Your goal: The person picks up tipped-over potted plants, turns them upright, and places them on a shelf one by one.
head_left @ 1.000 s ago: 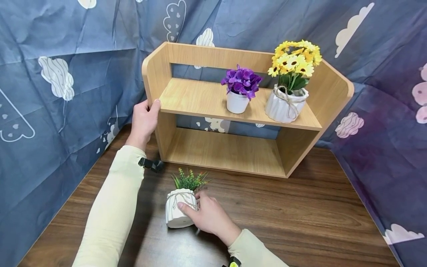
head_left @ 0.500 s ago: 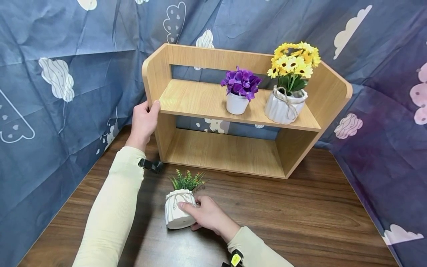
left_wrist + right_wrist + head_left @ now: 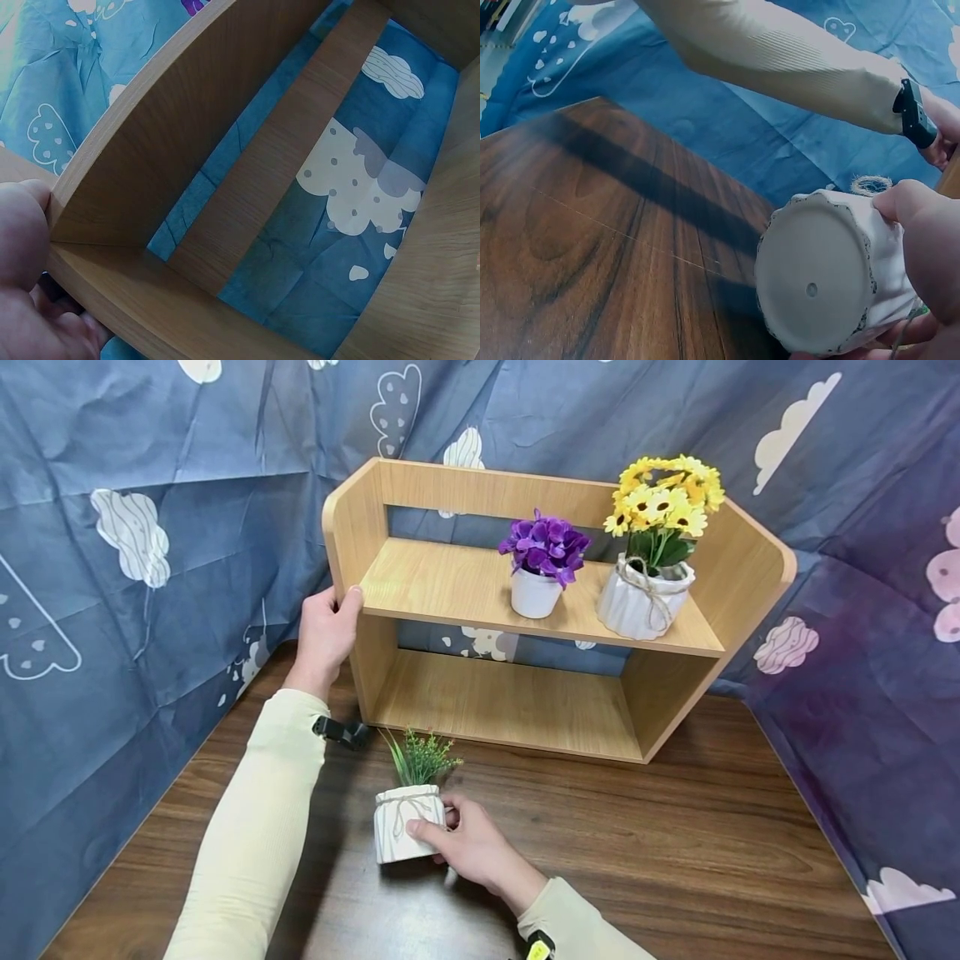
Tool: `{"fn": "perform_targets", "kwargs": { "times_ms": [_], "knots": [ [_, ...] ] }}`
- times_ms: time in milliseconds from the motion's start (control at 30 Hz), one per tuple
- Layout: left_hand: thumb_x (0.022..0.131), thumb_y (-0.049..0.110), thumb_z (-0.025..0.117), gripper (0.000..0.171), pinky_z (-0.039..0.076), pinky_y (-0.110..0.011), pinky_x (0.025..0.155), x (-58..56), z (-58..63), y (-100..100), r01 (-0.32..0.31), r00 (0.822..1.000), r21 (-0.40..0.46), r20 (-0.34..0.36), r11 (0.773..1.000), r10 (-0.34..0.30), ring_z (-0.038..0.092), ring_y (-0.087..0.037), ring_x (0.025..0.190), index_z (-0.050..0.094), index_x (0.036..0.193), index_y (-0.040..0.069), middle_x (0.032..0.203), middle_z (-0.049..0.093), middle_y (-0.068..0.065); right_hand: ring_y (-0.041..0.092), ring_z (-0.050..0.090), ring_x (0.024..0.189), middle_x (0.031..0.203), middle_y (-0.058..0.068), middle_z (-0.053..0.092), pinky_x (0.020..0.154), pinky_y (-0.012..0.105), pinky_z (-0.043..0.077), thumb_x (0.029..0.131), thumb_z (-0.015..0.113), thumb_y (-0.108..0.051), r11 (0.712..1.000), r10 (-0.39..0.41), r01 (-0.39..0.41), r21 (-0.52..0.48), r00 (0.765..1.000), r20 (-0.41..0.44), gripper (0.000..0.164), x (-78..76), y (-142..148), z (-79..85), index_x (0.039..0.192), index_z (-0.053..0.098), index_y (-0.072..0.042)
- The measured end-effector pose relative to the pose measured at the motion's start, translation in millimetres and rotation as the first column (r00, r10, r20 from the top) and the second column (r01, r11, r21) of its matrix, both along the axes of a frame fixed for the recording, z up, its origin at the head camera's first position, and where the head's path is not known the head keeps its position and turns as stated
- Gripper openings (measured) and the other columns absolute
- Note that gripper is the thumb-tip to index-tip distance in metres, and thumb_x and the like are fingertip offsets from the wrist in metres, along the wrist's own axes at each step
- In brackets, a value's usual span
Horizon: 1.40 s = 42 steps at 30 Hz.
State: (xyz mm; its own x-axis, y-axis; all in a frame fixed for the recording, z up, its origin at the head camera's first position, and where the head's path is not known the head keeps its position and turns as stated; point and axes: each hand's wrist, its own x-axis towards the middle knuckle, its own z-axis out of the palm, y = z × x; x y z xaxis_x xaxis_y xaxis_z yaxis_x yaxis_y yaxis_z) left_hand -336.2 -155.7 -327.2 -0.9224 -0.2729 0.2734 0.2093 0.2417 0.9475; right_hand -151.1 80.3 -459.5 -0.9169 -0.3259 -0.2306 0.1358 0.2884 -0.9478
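A white ribbed flowerpot with a twine bow and green grassy sprigs is gripped at its right side by my right hand. The right wrist view shows the pot's pale underside with a small hole, lifted off the table. My left hand holds the left side panel of a light wooden shelf, thumb on its front edge near the upper board. In the left wrist view, the fingers of the left hand wrap that panel.
On the upper board stand purple flowers in a small white pot and yellow daisies in a larger white pot, toward the right. The dark wooden table lies in front. A blue cloud-patterned cloth encloses the back and sides.
The held potted plant has turned in my right hand: its bow now faces the head view more and the pot leans less. My left hand stays on the shelf panel.
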Motion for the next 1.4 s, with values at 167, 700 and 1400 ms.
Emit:
{"fn": "perform_targets", "kwargs": {
  "times_ms": [167,700,1400],
  "knots": [
    [0.107,0.034,0.055,0.043,0.049,-0.027,0.09,-0.6,-0.5,0,0.002,1.0,0.004,-0.004,1.0,-0.002,0.063,-0.022,0.106,0.075,0.131,0.004,0.125,0.073,-0.019,0.018,0.07,0.081,0.114,0.014,0.067,0.073,0.028,0.06,0.095,0.082,-0.034,0.994,0.013,0.004,0.112,0.989,-0.146,0.082,0.3,4,-1.9,0.152,0.045,0.012],
    [0.108,0.034,0.054,0.044,0.05,-0.028,0.094,-0.2,-0.6,0,0.006,1.0,0.001,-0.005,1.0,-0.006,0.064,-0.023,0.109,0.074,0.133,0.004,0.128,0.073,-0.02,0.03,0.068,0.121,0.136,0.018,0.064,0.104,0.036,0.059,0.086,0.091,-0.028,0.993,0.064,-0.027,0.119,0.944,-0.323,0.082,1.3,19,-22.3,0.151,0.048,-0.005],
    [0.108,0.035,0.054,0.044,0.051,-0.03,0.093,0.2,-0.8,0,-0.004,1.0,-0.004,-0.002,1.0,0.004,0.065,-0.023,0.107,0.075,0.133,0.005,0.128,0.073,-0.02,0.035,0.057,0.144,0.154,0.022,0.058,0.124,0.054,0.041,0.083,0.091,-0.024,0.948,0.267,-0.17,0.268,0.885,-0.382,0.092,-3.2,47,-33.2,0.155,0.038,-0.003]
  ]
}}
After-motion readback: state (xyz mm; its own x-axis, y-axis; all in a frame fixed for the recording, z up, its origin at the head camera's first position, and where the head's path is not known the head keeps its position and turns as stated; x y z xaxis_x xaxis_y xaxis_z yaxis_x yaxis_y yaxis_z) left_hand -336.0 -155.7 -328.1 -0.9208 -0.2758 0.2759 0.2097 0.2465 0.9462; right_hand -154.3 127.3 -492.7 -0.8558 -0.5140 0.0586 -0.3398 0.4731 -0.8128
